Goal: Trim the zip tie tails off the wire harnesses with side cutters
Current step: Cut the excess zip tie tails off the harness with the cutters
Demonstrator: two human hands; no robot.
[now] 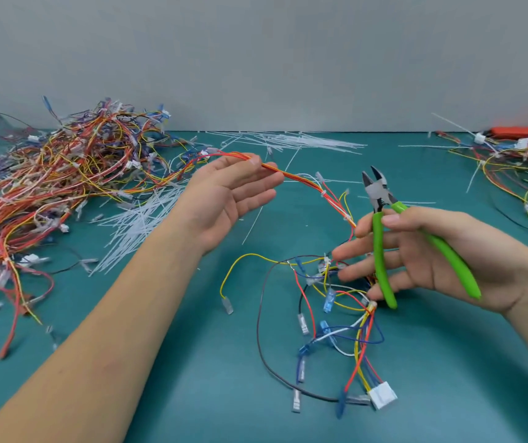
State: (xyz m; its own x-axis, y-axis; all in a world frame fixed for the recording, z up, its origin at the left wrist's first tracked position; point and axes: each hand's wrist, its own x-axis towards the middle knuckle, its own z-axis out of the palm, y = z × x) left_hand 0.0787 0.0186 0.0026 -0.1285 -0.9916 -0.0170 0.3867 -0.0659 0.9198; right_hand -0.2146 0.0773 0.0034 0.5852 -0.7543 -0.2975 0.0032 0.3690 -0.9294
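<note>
Left hand [224, 193]: palm up, fingers straight and relaxed; the harness [301, 180] lies across your fingertips, carried there and not pinched.
Right hand [416, 254]: your grip is curled round the green handles of the cutters [380, 225], blades pointing up and away from you; the jaws stand apart, nothing between them.
Harness position: it runs from the left pile [48, 187] across your left fingertips, then arcs down and right past the cutter blades into the loose tangle of leads and a white plug [383, 398] on the worktop [192, 362], under your right hand.
Tie: a small white tie [323, 193] sits on the lifted run, between your two hands. I cannot tell whether a tail is left on it.
Key relation: the tie lies to the left of the blades and about level with them. The run's long axis slopes from upper left to lower right, so the blades stand roughly across it already. Your right hand is the nearer one.
Next move, my judgement: steady the run with your left fingers, bring the blades left to the tie, flat side to its head.
Risk: wires lie tight beside the tie; keep the jaws off them.
Offcuts [288, 142]: white tails strewn along the back.
Right pile [511, 161]: more harnesses at the far right.
</note>
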